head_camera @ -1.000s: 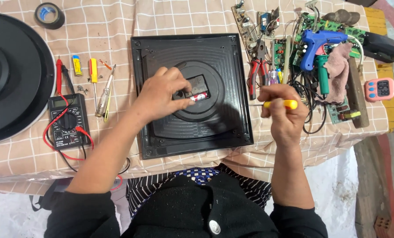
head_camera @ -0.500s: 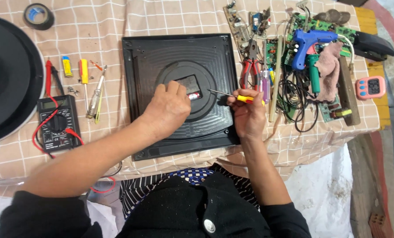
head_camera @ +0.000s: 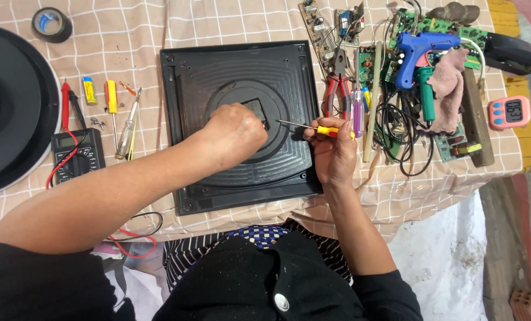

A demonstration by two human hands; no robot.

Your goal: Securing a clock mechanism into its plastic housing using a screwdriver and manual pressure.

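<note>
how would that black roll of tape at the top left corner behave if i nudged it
The black roll of tape lies flat on the checked tablecloth, so it would probably slide rather than roll. It looks small and hollow, so likely light. The cloth may drag on it or bunch up a little.

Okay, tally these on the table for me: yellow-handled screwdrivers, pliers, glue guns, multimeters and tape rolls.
Yellow-handled screwdrivers: 2
Pliers: 1
Glue guns: 1
Multimeters: 1
Tape rolls: 1
Total: 6
</note>
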